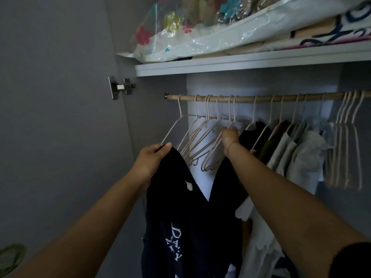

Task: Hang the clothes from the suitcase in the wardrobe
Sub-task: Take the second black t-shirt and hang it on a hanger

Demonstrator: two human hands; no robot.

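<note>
Hangers (197, 144) crowd the rail (247, 98) behind dark shirt (176, 199).

Both bare arms reach forward and up, nearly straight, 1 from each lower corner. The left hand (154, 159) is turned back-up, thumb pressed against curled fingers, pinching the edge of a dark shirt (176, 197). The right hand (229, 137) is higher and farther out, wrist bent, fingers curled over the wire of a hanger (215, 143).
</note>
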